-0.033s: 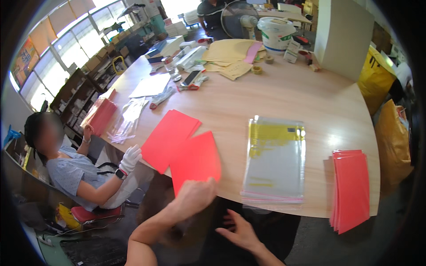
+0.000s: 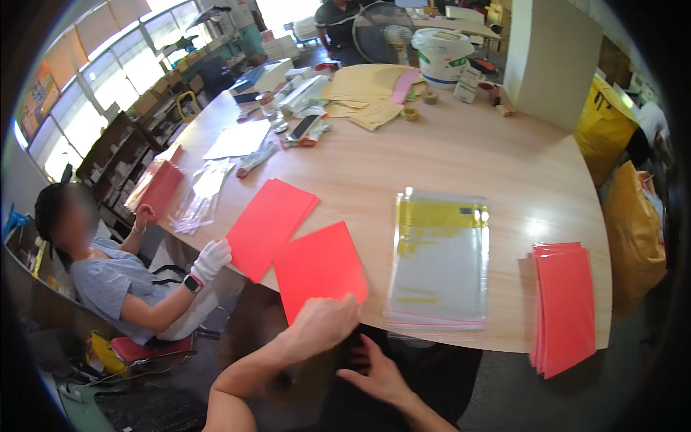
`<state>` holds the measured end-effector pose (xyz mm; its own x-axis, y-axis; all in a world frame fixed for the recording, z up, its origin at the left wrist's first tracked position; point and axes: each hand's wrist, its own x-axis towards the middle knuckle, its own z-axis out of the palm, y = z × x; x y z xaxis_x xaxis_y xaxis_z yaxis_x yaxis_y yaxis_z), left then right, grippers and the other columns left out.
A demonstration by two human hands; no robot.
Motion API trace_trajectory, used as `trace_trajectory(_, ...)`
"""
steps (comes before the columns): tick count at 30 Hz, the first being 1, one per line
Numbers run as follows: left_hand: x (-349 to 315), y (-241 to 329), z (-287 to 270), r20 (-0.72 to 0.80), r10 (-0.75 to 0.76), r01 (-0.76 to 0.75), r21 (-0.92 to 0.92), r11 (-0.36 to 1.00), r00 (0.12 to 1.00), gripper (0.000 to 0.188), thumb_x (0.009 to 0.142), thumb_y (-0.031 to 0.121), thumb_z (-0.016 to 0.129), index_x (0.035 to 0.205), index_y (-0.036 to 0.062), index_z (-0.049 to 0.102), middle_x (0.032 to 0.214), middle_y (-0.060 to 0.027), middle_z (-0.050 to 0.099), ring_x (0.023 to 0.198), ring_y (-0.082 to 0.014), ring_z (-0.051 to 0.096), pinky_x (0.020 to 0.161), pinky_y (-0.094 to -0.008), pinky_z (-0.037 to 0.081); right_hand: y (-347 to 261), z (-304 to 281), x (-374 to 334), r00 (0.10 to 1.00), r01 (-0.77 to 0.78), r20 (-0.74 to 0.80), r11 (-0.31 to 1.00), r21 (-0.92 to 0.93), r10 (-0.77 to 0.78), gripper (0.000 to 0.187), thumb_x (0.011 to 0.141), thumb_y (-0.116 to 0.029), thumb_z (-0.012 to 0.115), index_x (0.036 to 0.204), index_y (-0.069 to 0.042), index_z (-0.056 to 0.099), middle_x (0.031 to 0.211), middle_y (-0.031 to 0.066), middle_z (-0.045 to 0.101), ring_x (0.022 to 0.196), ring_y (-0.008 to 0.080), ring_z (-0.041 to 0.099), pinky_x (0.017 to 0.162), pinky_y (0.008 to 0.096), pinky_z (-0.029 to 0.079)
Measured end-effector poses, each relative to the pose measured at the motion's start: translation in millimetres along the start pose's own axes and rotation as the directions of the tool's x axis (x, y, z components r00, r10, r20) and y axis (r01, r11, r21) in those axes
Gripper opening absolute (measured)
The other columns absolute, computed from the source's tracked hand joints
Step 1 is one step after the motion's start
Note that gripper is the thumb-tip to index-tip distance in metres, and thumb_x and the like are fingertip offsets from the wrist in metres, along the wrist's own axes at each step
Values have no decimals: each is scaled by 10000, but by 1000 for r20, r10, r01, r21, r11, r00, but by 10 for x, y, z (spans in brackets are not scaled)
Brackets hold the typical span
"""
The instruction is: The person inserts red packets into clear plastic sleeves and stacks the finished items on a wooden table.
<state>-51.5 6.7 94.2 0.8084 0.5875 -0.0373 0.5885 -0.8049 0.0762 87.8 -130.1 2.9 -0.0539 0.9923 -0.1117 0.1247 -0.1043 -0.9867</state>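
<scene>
My left hand (image 2: 325,324) pinches the lower right corner of a red sheet (image 2: 317,263), which lies at the near table edge and curves up slightly at the held side. Just beyond it, partly overlapped, rests a small stack of red sheets (image 2: 270,223). My right hand (image 2: 378,371) hovers in front of the edge, below and to the right of the left hand, fingers apart and holding nothing. To the right lies a pile of clear plastic bags (image 2: 440,270) with a yellow band at the far end. Farther right, a stack of glossy red packs (image 2: 563,306) overhangs the edge.
A co-worker with a white glove (image 2: 212,261) sits at the left beside bundled red packs (image 2: 155,186). Toward the back are brown envelopes (image 2: 363,83), tape rolls (image 2: 410,114), a phone (image 2: 304,127), a white bucket (image 2: 440,61) and a fan (image 2: 381,34). A pillar (image 2: 543,65) stands back right.
My left hand has moved slightly right with the corner of the red sheet. The right hand has shifted left, closer to the left one. The whole view has turned a little.
</scene>
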Motion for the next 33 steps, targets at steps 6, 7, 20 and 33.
trace_trajectory(6,240,397,-178,-36,-19,11,-201,980,999,268,923,246,614,781,22,574,614,-129,585,528,-330,602,460,-444,438,-200,36,62,959,-283,4,952,114,284,436,944,-254,636,1282,0,529,1056,163,687,980,255,678,854,345,512)
trace_trajectory(7,312,469,-382,68,-126,141,-346,928,990,310,939,308,625,819,24,603,696,-129,651,539,-323,616,480,-429,454,-172,-101,-20,980,-199,20,968,150,199,416,958,-231,620,1292,-1,528,1104,140,674,1019,232,657,886,339,496)
trace_trajectory(20,863,199,410,-245,32,-183,-622,762,969,170,864,105,691,1012,31,648,1108,-109,670,1054,-263,643,888,-376,524,486,-1981,-2456,741,-176,-292,596,784,604,460,786,49,588,1245,73,588,1222,169,655,1099,312,658,978,445,521)
trace_trajectory(33,1073,482,704,-176,81,-109,-156,982,981,230,789,127,689,995,48,622,1219,-116,591,1023,-274,607,846,-363,530,688,-1656,-2495,768,-190,-152,449,873,622,536,820,-1,592,1346,53,504,1245,163,638,1129,309,640,957,424,533)
